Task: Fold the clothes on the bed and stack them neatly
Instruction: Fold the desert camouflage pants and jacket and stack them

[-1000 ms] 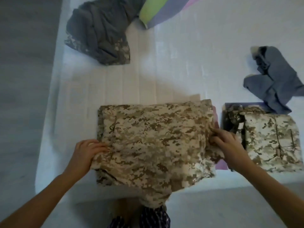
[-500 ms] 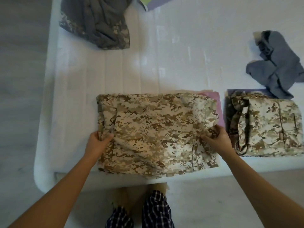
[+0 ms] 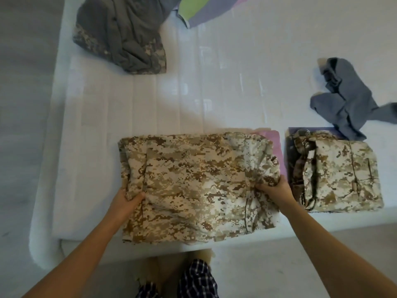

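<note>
1. Bed [image 3: 214, 93]: white mattress. Its near edge runs along my 6 o'clock, its left edge at 9 o'clock. There is a broad bare sheet from the centre toward 12 o'clock.
2. Tan camouflage garment [image 3: 193, 186]: spread flat at centre, its near hem at the mattress's near edge.
3. Folded camouflage stack [image 3: 339, 177]: at 3 o'clock of the garment, with a narrow strip of sheet between them.
4. Grey camouflage garment [image 3: 120, 35]: crumpled at 11 o'clock, well apart.
5. Blue-grey garment [image 3: 348, 104]: loose at 2 o'clock, touching the stack's far corner.
6. Striped cloth [image 3: 199, 9]: at 12 o'clock, cut off by the frame.
7. Pink cloth [image 3: 272, 138]: peeks from under the garment's far right corner.
8. My left hand [image 3: 126, 203]: fingers [image 3: 137, 197] clenched on the garment's left side.
9. My right hand [image 3: 277, 192]: fingers [image 3: 261, 187] bunching its right side.
</note>
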Motion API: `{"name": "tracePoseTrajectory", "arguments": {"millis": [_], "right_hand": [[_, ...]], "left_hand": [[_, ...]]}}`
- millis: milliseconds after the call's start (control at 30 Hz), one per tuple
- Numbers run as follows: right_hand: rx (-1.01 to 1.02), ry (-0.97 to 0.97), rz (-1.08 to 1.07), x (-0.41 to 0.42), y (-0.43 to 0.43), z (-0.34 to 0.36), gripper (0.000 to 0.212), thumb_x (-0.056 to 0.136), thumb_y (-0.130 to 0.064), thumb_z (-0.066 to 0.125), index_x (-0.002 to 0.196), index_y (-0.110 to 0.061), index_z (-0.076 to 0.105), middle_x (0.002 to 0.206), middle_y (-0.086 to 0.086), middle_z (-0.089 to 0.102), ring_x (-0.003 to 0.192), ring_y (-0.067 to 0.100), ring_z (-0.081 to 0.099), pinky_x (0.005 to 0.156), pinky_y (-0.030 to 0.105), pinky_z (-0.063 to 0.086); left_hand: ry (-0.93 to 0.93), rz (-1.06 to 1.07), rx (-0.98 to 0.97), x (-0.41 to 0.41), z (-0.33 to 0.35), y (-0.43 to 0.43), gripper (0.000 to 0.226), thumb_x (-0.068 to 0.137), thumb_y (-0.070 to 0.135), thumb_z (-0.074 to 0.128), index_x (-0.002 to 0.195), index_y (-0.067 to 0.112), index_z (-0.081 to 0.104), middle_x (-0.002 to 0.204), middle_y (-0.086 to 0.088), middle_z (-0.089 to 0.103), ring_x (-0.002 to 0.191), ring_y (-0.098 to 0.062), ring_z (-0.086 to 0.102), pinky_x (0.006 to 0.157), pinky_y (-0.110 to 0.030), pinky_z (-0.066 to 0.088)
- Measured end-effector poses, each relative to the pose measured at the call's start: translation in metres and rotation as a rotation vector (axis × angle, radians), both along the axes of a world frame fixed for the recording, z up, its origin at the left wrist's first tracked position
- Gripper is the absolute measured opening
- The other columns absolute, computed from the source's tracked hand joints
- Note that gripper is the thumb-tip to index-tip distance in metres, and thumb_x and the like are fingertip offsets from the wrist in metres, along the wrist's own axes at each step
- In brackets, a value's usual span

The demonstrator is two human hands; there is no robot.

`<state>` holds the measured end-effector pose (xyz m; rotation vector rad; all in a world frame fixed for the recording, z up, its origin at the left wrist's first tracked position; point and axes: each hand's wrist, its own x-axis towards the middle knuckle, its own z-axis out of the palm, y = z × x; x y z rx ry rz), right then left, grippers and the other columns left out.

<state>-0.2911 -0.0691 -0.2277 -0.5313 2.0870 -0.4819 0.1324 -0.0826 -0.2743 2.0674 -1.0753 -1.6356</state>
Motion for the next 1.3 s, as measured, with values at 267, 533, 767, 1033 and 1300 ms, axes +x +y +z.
{"name": "tracePoseTrajectory", "arguments": {"millis": [267, 533, 767, 1033, 1300], "right_hand": [[-0.1, 0.121, 0.256, 0.015, 0.008, 0.052, 0.049, 0.08, -0.021, 0.072, 0.125, -0.012, 0.054, 0.117, 0.008, 0.063, 0.103, 0.025, 0.06, 0.092, 0.04, 0.049], [-0.311, -0.095, 0.305, 0.061, -0.015, 0.149, 0.034, 0.078, -0.021, 0.073, 0.107, -0.033, 0.06, 0.094, -0.015, 0.071, 0.084, -0.005, 0.065, 0.062, 0.01, 0.05], [0.008, 0.157, 0.378, 0.109, -0.07, 0.046, 0.048, 0.087, -0.014, 0.062, 0.131, -0.005, 0.044, 0.118, 0.016, 0.061, 0.108, 0.035, 0.058, 0.089, 0.041, 0.049], [-0.03, 0.342, 0.205, 0.147, -0.025, 0.002, 0.064, 0.08, -0.016, 0.069, 0.136, -0.003, 0.039, 0.128, 0.021, 0.046, 0.115, 0.038, 0.046, 0.097, 0.048, 0.041], [0.245, -0.328, -0.437, 0.228, 0.045, 0.007, 0.044, 0.084, -0.025, 0.07, 0.119, -0.003, 0.054, 0.114, 0.014, 0.059, 0.108, 0.028, 0.056, 0.084, 0.036, 0.045]], "left_hand": [[-0.008, -0.101, -0.18, -0.009, 0.042, 0.001, 0.057, 0.093, 0.032, 0.053, 0.144, 0.022, 0.031, 0.136, 0.006, 0.044, 0.124, -0.01, 0.041, 0.106, -0.029, 0.031], [-0.142, -0.048, -0.309, 0.09, 0.133, -0.018, 0.046, 0.084, 0.056, 0.056, 0.127, 0.045, 0.042, 0.115, 0.024, 0.053, 0.099, 0.004, 0.052, 0.089, -0.025, 0.039], [-0.403, -0.102, -0.135, 0.139, 0.068, -0.049, 0.061, 0.088, 0.025, 0.064, 0.14, 0.01, 0.037, 0.137, -0.016, 0.047, 0.118, -0.034, 0.05, 0.097, -0.048, 0.043], [-0.481, -0.038, -0.058, 0.119, 0.021, -0.016, 0.062, 0.083, 0.019, 0.067, 0.138, 0.007, 0.041, 0.133, -0.022, 0.047, 0.121, -0.037, 0.048, 0.102, -0.049, 0.04], [-0.195, 0.584, 0.256, 0.047, 0.029, 0.048, 0.026, 0.087, 0.019, 0.064, 0.109, 0.007, 0.058, 0.107, -0.011, 0.061, 0.103, -0.032, 0.057, 0.088, -0.038, 0.046]]}}
